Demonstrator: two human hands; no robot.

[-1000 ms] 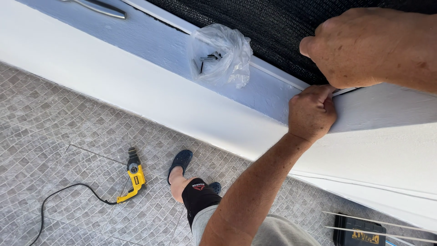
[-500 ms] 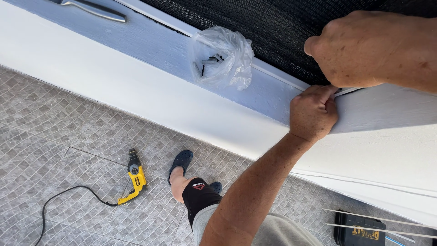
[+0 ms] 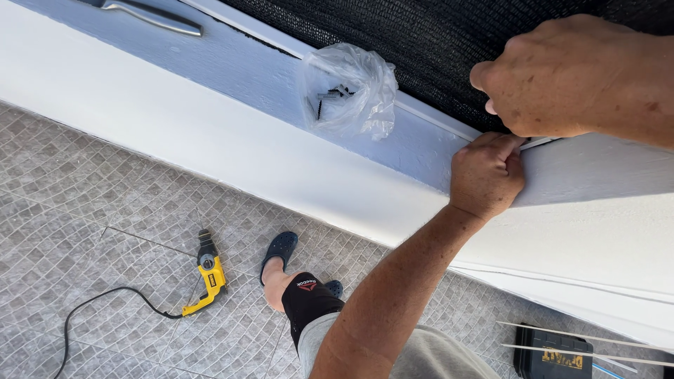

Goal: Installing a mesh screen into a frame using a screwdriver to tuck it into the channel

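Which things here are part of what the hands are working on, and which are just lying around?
In hand:
left hand, pinching the white strip
right hand, pressing at the black mesh

Lying about:
clear bag of dark screws on the ledge
yellow corded drill on the tiled floor
black tool case
metal handle

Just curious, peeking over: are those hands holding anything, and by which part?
Both hands, left hand and right hand, pinch a thin white strip at its end on the ledge.
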